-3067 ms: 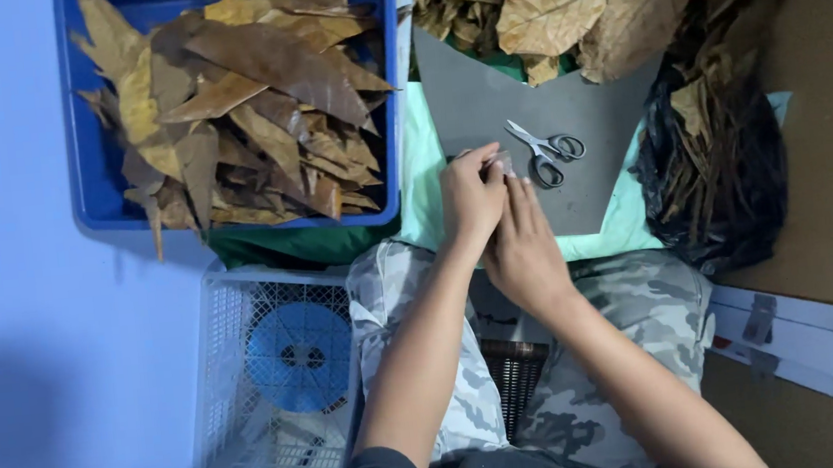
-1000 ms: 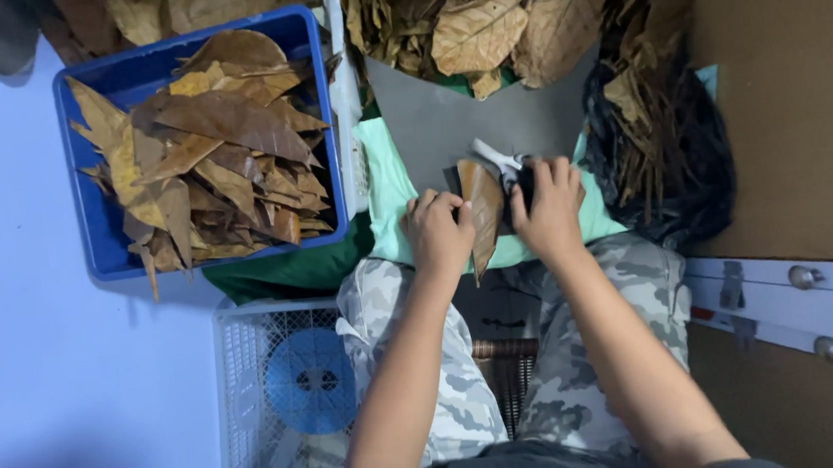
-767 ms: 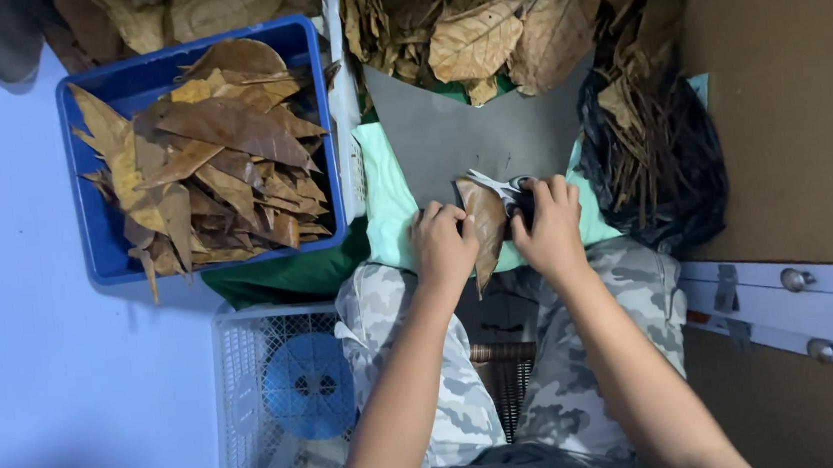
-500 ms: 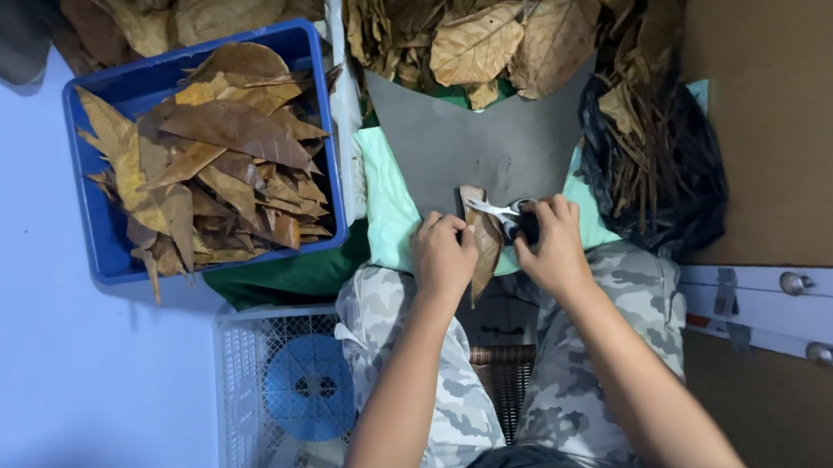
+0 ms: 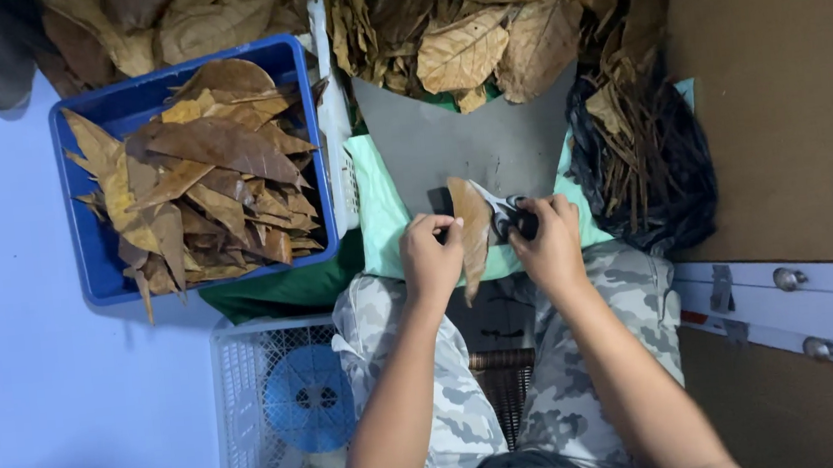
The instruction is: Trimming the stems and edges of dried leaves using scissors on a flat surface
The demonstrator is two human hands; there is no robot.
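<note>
My left hand (image 5: pixel 432 259) pinches a long dry brown leaf (image 5: pixel 471 227) that stands on edge over the grey mat (image 5: pixel 469 144). My right hand (image 5: pixel 548 243) grips a pair of black-handled scissors (image 5: pixel 511 218), whose blades meet the leaf's right edge. Both hands hover just above my camouflage-trousered knees, at the near edge of the mat and the pale green cloth (image 5: pixel 380 217) under it.
A blue crate (image 5: pixel 86 243) full of dry leaves stands at the left. A heap of loose dry leaves (image 5: pixel 478 18) lies beyond the mat. A black bag of leaf stems (image 5: pixel 652 173) sits at the right. A white mesh basket (image 5: pixel 252 419) with a blue disc is by my left knee.
Earlier my hands were together with the scissors lying on the mat. Since then my right hand has taken up the scissors and my left a leaf, and both have shifted slightly.
</note>
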